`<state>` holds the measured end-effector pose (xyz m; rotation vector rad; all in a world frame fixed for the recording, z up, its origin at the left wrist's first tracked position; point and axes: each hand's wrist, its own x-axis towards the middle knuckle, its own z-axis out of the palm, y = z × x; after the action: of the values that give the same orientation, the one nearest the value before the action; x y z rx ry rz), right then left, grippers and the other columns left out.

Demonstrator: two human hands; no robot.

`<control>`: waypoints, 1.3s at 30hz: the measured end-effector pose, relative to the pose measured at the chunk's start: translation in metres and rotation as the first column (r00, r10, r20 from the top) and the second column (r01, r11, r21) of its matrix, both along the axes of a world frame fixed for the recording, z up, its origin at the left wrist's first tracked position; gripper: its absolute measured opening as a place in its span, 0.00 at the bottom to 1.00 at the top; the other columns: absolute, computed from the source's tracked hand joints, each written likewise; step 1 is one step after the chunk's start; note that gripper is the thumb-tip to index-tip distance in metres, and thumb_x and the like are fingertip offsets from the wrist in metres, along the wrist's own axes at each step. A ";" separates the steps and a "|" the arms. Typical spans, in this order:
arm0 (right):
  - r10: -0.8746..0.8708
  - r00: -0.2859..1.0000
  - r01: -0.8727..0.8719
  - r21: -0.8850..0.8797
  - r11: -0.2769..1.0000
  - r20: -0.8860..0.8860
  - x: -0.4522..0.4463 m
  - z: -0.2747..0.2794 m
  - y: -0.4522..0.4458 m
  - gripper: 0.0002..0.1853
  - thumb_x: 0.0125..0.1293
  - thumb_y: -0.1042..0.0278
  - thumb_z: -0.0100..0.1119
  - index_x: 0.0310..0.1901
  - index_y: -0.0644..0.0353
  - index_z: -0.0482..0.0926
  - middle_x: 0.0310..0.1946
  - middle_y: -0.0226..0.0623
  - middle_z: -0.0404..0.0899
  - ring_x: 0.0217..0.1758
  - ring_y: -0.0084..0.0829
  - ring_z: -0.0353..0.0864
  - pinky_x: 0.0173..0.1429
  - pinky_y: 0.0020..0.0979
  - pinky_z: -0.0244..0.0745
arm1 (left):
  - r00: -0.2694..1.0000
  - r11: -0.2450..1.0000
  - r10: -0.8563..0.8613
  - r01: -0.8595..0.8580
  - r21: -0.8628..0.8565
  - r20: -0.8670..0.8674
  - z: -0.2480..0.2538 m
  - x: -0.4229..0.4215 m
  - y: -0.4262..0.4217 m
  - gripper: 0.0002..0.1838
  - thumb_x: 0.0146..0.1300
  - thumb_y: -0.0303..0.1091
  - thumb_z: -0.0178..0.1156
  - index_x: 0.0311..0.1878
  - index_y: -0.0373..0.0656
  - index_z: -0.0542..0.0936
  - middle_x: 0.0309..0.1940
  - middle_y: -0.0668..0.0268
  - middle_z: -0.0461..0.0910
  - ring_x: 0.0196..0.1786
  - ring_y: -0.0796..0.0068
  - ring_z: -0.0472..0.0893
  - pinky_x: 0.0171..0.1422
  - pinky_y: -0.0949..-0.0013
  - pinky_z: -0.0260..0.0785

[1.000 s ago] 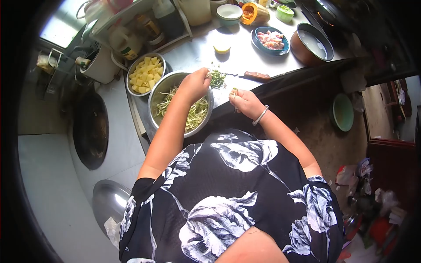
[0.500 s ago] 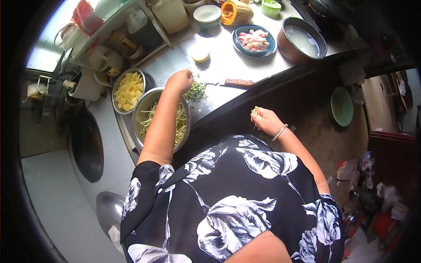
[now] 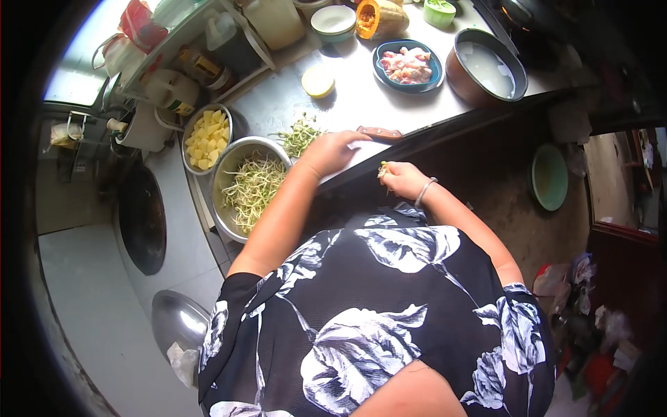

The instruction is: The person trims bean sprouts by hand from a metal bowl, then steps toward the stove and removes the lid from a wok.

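My left hand [image 3: 329, 154] reaches over the counter edge with its fingers stretched out, close to the wooden handle of a knife [image 3: 380, 132]; nothing shows in it. In front of my body, my right hand [image 3: 406, 180] is closed around a small bunch of bean sprouts [image 3: 382, 169], with yellow-green tips sticking out. A loose pile of sprouts [image 3: 300, 135] lies on the counter beyond my left wrist. Many more long, pale sprouts [image 3: 255, 191] fill a metal bowl [image 3: 224, 154] left of my left forearm.
Beside the sprout bowl stands a bowl of potato chunks [image 3: 208, 141]. Along the counter [image 3: 278, 97] are a round pale yellow piece [image 3: 318, 81], a dish of raw meat [image 3: 406, 66], a pot of cloudy liquid [image 3: 486, 68] and a cut pumpkin [image 3: 381, 19]. A wok [image 3: 142, 219] sits left.
My left hand has moved right and toward me, from beside the sprout pile to the counter edge. My right hand, still holding its sprouts, has shifted slightly left, so the hands are closer together.
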<state>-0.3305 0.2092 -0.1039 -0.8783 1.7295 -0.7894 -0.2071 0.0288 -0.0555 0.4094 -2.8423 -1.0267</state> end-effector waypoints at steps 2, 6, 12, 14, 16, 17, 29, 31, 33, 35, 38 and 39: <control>0.054 0.997 -0.056 -0.020 0.998 -0.059 0.002 -0.005 -0.009 0.13 0.61 0.62 0.49 0.34 0.63 0.77 0.21 0.35 0.76 0.19 0.25 0.74 0.27 0.28 0.71 | 0.990 0.993 -0.116 0.118 0.016 -0.076 0.001 -0.001 0.031 0.15 0.56 0.30 0.60 0.48 0.50 0.80 0.39 0.60 0.81 0.35 0.61 0.81 0.42 0.65 0.74; 0.012 0.986 -0.028 0.095 0.995 0.165 0.007 0.013 -0.015 0.13 0.63 0.62 0.47 0.34 0.63 0.78 0.22 0.32 0.76 0.19 0.24 0.74 0.26 0.28 0.71 | 0.994 0.987 -0.109 0.106 -0.124 -0.021 -0.009 0.006 0.047 0.11 0.56 0.33 0.59 0.43 0.49 0.82 0.34 0.61 0.81 0.33 0.59 0.81 0.39 0.63 0.74; 0.105 0.993 -0.112 -0.148 0.983 -0.052 0.006 0.010 -0.010 0.15 0.63 0.61 0.44 0.32 0.64 0.76 0.28 0.48 0.78 0.36 0.44 0.79 0.44 0.39 0.71 | 0.997 0.975 -0.018 0.033 -0.219 0.070 0.008 0.000 0.051 0.09 0.53 0.36 0.57 0.34 0.47 0.84 0.32 0.61 0.80 0.36 0.58 0.80 0.42 0.62 0.74; 0.122 0.988 -0.142 -0.230 0.963 -0.096 0.000 0.019 -0.004 0.13 0.63 0.63 0.46 0.31 0.63 0.76 0.26 0.44 0.77 0.33 0.40 0.78 0.42 0.36 0.72 | 0.998 0.985 0.041 -0.032 -0.169 0.052 0.010 -0.004 0.051 0.08 0.54 0.35 0.56 0.32 0.46 0.84 0.31 0.60 0.80 0.35 0.58 0.80 0.42 0.61 0.73; 0.134 0.991 -0.131 -0.294 0.947 -0.009 -0.006 0.025 0.004 0.11 0.63 0.64 0.47 0.30 0.63 0.75 0.25 0.42 0.76 0.31 0.36 0.77 0.41 0.35 0.71 | 0.996 0.975 0.061 -0.046 -0.216 0.063 0.014 -0.007 0.052 0.07 0.54 0.33 0.58 0.33 0.45 0.83 0.31 0.60 0.80 0.34 0.59 0.81 0.41 0.62 0.74; 0.159 0.983 -0.119 -0.342 0.932 0.090 -0.010 0.032 0.007 0.10 0.63 0.66 0.48 0.30 0.63 0.74 0.24 0.40 0.75 0.29 0.33 0.75 0.40 0.33 0.71 | 0.992 0.967 0.089 -0.065 -0.247 0.086 0.017 -0.010 0.049 0.06 0.53 0.31 0.59 0.33 0.44 0.83 0.31 0.60 0.81 0.33 0.60 0.81 0.40 0.64 0.74; 0.055 0.909 0.041 0.221 0.974 -0.412 -0.091 -0.045 0.174 0.22 0.58 0.64 0.46 0.56 0.50 0.73 0.48 0.47 0.77 0.54 0.46 0.75 0.58 0.39 0.70 | 0.785 0.711 0.616 -0.519 -0.475 0.064 0.015 0.039 -0.016 0.08 0.49 0.40 0.66 0.29 0.47 0.85 0.43 0.62 0.80 0.46 0.60 0.78 0.52 0.61 0.70; 0.106 0.906 0.118 0.487 0.866 -0.410 -0.093 -0.046 0.222 0.27 0.56 0.64 0.47 0.61 0.45 0.67 0.53 0.48 0.74 0.57 0.48 0.73 0.61 0.40 0.69 | 0.766 0.617 0.643 -0.524 -0.587 -0.007 0.022 0.040 -0.015 0.09 0.48 0.40 0.67 0.22 0.46 0.83 0.42 0.65 0.80 0.47 0.60 0.77 0.51 0.58 0.69; 0.275 0.878 0.033 0.623 0.782 -0.392 -0.096 -0.091 0.274 0.19 0.57 0.61 0.46 0.47 0.54 0.80 0.47 0.47 0.78 0.52 0.44 0.77 0.58 0.39 0.72 | 0.763 0.601 0.646 -0.512 -0.614 -0.003 0.026 0.038 -0.013 0.09 0.47 0.40 0.67 0.21 0.46 0.83 0.42 0.65 0.80 0.48 0.59 0.77 0.51 0.57 0.69; 0.151 0.907 0.146 0.631 0.762 -0.393 -0.085 -0.108 0.318 0.16 0.56 0.59 0.48 0.37 0.56 0.84 0.42 0.43 0.81 0.48 0.42 0.80 0.54 0.38 0.74 | 0.798 0.656 0.602 -0.518 -0.549 -0.033 0.018 0.034 -0.012 0.09 0.49 0.39 0.66 0.23 0.45 0.82 0.40 0.63 0.81 0.46 0.59 0.78 0.50 0.58 0.69; -0.041 0.942 0.256 0.636 0.728 -0.332 -0.071 -0.121 0.377 0.25 0.56 0.41 0.51 0.34 0.57 0.84 0.39 0.43 0.81 0.46 0.42 0.80 0.54 0.36 0.73 | 0.845 0.796 0.534 -0.493 -0.351 0.024 -0.002 0.009 -0.005 0.07 0.51 0.37 0.65 0.27 0.44 0.82 0.37 0.60 0.81 0.43 0.58 0.78 0.49 0.59 0.70; -0.242 0.926 0.375 0.627 0.683 -0.290 -0.061 -0.140 0.399 0.26 0.57 0.40 0.50 0.36 0.57 0.84 0.41 0.44 0.81 0.48 0.43 0.79 0.55 0.36 0.72 | 0.873 0.849 0.481 -0.439 -0.293 0.086 -0.004 -0.002 0.003 0.08 0.53 0.37 0.64 0.33 0.44 0.83 0.35 0.57 0.80 0.41 0.58 0.79 0.48 0.61 0.70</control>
<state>-0.3916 0.6084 -0.2443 -0.1486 2.1544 -0.2242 -0.2087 0.0323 -0.0592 1.1197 -2.7336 -0.5319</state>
